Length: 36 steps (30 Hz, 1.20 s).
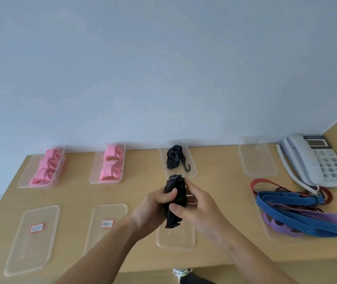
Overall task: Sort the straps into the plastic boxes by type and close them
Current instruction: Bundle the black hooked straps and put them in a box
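Light wooden table (143, 181) was seen beneath everything. Fingers (170, 195) of the left hand (153, 208) and right hand (202, 203) were curled round a bundled black strap (176, 187), held just in front of the open box (193, 168) where a second black strap (173, 156) already lay. Sorting of the black type was judged in hand; next, the bundle should be lowered into that box and released, compactly enough for closing

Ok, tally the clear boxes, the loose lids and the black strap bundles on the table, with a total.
Boxes: 4
Lids: 4
Black bundles: 2
Total: 10
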### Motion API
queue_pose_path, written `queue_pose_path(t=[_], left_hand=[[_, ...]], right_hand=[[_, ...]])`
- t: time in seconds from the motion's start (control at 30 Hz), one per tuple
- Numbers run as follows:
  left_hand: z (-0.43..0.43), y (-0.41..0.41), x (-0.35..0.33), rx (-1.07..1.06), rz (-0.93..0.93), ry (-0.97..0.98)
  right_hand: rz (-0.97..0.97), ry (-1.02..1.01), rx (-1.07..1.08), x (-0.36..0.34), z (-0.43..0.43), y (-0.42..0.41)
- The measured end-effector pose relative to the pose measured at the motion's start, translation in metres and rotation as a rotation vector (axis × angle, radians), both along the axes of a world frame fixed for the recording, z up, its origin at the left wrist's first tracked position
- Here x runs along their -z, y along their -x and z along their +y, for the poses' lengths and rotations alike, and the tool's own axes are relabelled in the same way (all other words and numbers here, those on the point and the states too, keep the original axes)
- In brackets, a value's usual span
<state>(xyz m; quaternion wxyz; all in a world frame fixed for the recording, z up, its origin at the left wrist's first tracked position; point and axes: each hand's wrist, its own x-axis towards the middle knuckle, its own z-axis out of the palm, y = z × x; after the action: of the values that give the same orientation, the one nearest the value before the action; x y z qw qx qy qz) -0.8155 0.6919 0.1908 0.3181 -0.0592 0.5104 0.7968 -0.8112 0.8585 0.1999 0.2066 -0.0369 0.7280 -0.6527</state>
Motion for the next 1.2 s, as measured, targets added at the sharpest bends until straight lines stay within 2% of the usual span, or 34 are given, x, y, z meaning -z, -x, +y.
queue_pose_path(t=[0.13, 0.47, 0.53, 0.63, 0.7, 0.9, 1.1, 1.2], left_hand=[[0.009, 0.031, 0.013, 0.017, -0.016, 0.06], [0.008, 0.082, 0.028, 0.081, -0.001, 0.257], [0.009, 0.096, 0.025, -0.014, -0.022, 0.398], [0.011, 0.115, 0.036, -0.403, -0.114, 0.72], [0.01, 0.122, 0.046, -0.514, -0.118, 0.859], [0.002, 0.128, 0.064, -0.509, -0.226, 0.769], [0.006, 0.133, 0.073, -0.471, -0.206, 0.659], [0.004, 0.134, 0.078, -0.481, -0.202, 0.684]], right_hand=[[-0.038, 0.009, -0.113, 0.012, 0.014, 0.04], [-0.109, 0.089, -0.101, 0.039, 0.024, 0.107], [-0.11, 0.068, -0.069, 0.042, 0.021, 0.119], [-0.162, 0.056, -0.014, 0.042, 0.014, 0.146], [-0.253, 0.092, -0.004, 0.043, 0.006, 0.166], [-0.434, 0.027, -0.074, 0.057, -0.024, 0.186], [-0.38, -0.056, 0.003, 0.059, -0.026, 0.184], [-0.371, -0.07, 0.032, 0.059, -0.026, 0.182]])
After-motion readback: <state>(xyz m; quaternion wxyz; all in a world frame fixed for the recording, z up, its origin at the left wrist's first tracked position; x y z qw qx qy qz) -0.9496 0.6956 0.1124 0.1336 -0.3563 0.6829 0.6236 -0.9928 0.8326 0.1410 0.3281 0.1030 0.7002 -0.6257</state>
